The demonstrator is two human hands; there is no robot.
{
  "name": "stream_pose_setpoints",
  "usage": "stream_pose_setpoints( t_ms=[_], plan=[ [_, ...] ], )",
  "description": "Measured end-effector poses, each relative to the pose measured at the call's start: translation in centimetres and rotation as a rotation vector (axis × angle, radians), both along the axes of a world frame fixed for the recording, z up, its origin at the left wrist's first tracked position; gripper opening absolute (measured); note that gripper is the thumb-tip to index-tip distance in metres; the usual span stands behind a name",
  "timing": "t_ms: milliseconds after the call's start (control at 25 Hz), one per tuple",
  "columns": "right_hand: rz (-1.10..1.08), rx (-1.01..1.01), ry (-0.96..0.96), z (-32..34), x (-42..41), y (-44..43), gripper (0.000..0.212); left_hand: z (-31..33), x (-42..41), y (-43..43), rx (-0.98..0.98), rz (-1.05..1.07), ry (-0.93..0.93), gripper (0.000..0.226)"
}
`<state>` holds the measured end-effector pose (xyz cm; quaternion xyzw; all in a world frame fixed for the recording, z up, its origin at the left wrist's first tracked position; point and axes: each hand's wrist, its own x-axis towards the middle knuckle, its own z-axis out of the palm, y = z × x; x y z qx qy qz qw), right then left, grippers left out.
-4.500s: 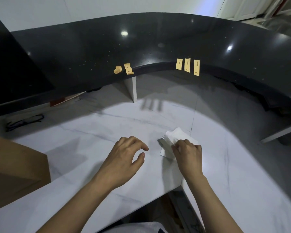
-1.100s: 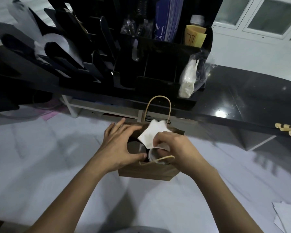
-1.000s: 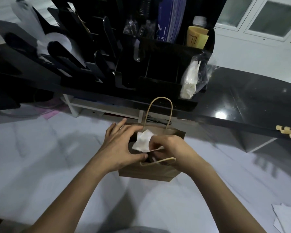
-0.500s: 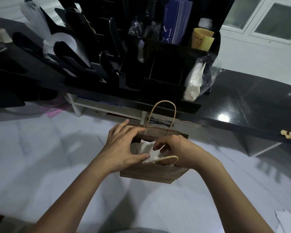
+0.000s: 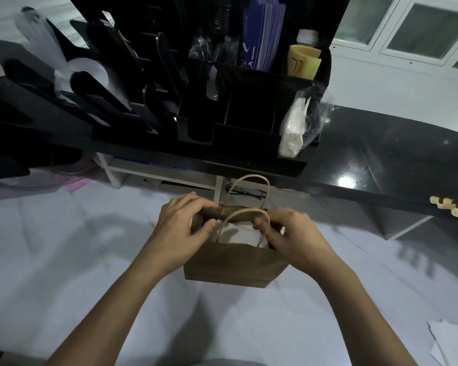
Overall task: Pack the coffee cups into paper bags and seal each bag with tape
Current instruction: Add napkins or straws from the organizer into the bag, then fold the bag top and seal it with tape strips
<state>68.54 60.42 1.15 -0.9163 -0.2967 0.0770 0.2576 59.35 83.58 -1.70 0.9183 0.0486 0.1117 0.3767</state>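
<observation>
paper bag rim, near far edge of table, is pinched by left hand and right hand; white napkin may be caught in fold, seal weakened.

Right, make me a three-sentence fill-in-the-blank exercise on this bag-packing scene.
1. The left hand and right hand grip the top of the brown ____ bag.
2. Inside the bag lies a ____ napkin.
3. Curled tape strips hang on the edge of the ____ counter.

Missing words: paper; white; black.
</observation>
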Motion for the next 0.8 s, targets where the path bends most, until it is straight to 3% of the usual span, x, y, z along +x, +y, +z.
stream_pose_setpoints(
  t_ms=[160,360,720,800],
  plan=[
    [-0.197,0.212,-0.118,-0.9,0.3,-2.3,0.016,0.1,-0.3,0.9,-0.018,0.109,-0.046,0.019],
    [-0.397,0.217,-0.052,-2.6,0.1,-4.2,0.027,-0.8,-0.3,1.6,-0.028,0.164,0.024,0.009],
    [-0.196,0.188,0.136,-3.6,-0.6,-4.2,0.041,-1.5,-0.3,1.6,-0.095,-0.053,0.169,0.010],
    [-0.160,0.153,0.151,-3.7,-0.6,-4.4,0.040,-1.7,-0.5,1.8,-0.086,-0.085,0.195,0.022]
  ],
)
